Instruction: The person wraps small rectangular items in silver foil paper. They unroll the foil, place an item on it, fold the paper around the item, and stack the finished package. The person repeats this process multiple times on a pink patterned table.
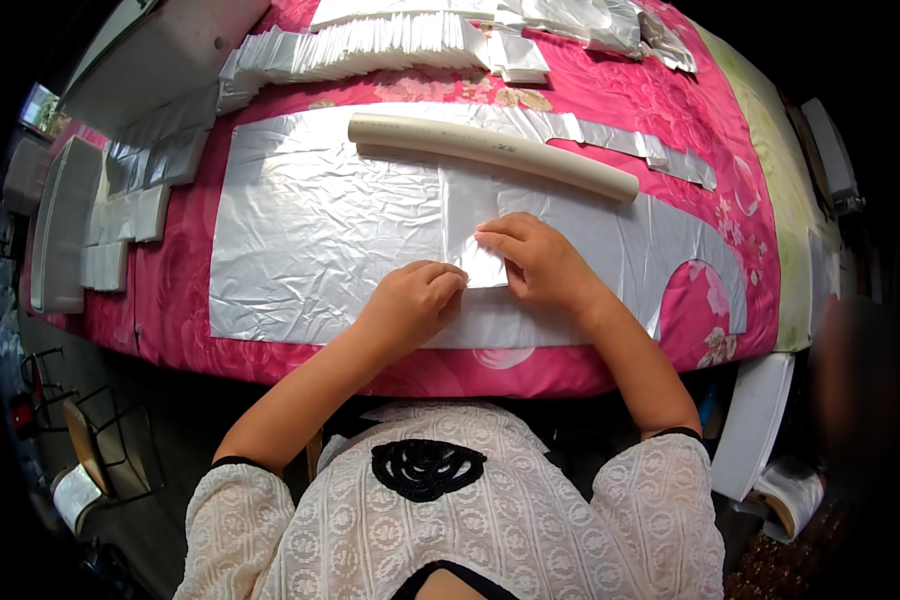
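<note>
Fingers (448, 277) of the left hand (410, 305) are curling inward, their tips pressing the near left edge of a small silver sheet piece (475, 235), while the fingers (498, 237) of the right hand (542, 262) are lying bent over its right side, pinning it flat. Neither hand is closing fully around anything; both are pinching and pressing that one piece, and whether an edge is gripped between thumb and finger I cannot tell.

The piece is lying near the middle of one large crinkled silver sheet (310, 240), which is spreading across a pink flowered cloth (710, 110) covering the table. The large sheet is showing a rounded cut-out at its right end, where the pink cloth is showing through.

One cream-coloured tube (490, 152) is resting on the sheet just beyond the hands, running from upper left to lower right, apart from both hands.

One narrow silver strip (630, 145) is lying beyond the tube toward the right. At the far edge, one long row of folded silver pieces (370, 45) is standing fanned out, too many to count. At the left, several more flat silver pieces (140, 195) are sitting in small stacks, and one pale flat board (65, 220) is lying beside them at the table's left end.

The person is wearing a white lace top (530, 520) with a black emblem.
</note>
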The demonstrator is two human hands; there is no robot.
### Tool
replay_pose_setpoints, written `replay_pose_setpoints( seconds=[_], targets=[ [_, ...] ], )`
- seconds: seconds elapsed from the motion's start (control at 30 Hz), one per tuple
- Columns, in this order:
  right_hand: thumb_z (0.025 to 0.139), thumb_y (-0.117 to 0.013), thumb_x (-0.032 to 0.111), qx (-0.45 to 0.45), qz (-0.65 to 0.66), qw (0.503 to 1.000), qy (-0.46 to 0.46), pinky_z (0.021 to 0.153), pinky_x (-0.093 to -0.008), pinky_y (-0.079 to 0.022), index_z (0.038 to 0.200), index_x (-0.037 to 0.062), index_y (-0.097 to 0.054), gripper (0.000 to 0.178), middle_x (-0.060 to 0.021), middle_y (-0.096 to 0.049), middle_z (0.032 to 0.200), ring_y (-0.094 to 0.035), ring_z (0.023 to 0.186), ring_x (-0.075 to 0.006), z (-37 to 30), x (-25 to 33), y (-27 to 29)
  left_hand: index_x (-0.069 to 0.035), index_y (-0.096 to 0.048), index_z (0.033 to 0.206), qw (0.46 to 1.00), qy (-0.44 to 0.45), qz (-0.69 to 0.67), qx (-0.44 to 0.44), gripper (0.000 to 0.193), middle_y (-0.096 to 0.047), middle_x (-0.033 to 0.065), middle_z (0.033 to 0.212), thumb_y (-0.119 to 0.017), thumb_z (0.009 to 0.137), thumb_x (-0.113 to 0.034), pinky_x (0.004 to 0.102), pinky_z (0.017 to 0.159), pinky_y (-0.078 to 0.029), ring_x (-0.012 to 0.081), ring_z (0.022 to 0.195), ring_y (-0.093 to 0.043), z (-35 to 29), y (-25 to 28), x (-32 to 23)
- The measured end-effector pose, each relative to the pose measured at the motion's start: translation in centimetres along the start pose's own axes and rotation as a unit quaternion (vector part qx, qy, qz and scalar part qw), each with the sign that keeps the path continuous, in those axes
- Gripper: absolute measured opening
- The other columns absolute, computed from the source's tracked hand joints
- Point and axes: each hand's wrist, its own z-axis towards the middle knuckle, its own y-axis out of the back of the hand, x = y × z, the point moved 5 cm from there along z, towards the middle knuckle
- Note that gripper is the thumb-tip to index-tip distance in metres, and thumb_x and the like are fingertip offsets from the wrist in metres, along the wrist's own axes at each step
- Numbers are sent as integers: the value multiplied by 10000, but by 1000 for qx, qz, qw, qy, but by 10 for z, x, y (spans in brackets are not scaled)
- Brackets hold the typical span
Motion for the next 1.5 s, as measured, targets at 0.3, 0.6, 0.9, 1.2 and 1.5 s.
replay_pose_setpoints(
  seconds=[0.3, 0.6, 0.9, 1.2, 1.5],
  targets=[
    [658, -625, 19, -30, -14, 997, 73, 692, -329, -485, 923, 64, -635, 269, -58, -607, 895, -586, 801, -238, -28, 28, -14, 4, -528, 1149, 993, -68, 57, 78, 532, -521, 131, 1228, -669, 676, -196, 395, 964, -411, 258, 1134, -512, -20, 8, -21],
    [761, -604, 104, -43, 81, 992, -90, 665, -327, -480, 913, 55, -666, 172, -83, -643, 819, -596, 741, -234, -26, 13, -7, -18, -548, 1144, 999, -48, 15, -6, 470, -642, 101, 989, -615, 679, -23, 359, 798, -468, 260, 941, -613, -18, 3, -5],
    [839, -579, 192, 100, 212, 879, -414, 516, -247, -427, 748, -21, -640, 239, -45, -600, 591, -562, 540, -90, 1, -20, -11, 22, -422, 1264, 919, 332, -198, -71, 509, -646, 94, 702, -626, 805, -67, 244, 569, -472, 119, 594, -601, 4, 4, 33],
    [845, -525, 212, 94, 173, 881, -430, 529, -299, -460, 623, 3, -607, 316, -68, -584, 518, -581, 479, -142, 10, -23, -14, 98, -190, 1368, 875, 422, -235, -31, 781, -623, 69, 649, -662, 775, -88, 217, 504, -447, 82, 546, -567, 13, 6, 52],
    [832, -534, 210, 98, 195, 865, -452, 523, -289, -453, 620, -4, -609, 311, -70, -584, 516, -574, 470, -140, 12, -28, -17, 50, -353, 1306, 977, 182, 53, -95, 618, -570, 153, 1017, -634, 772, -85, 319, 680, -479, 217, 827, -589, 18, 16, 27]
  ],
)
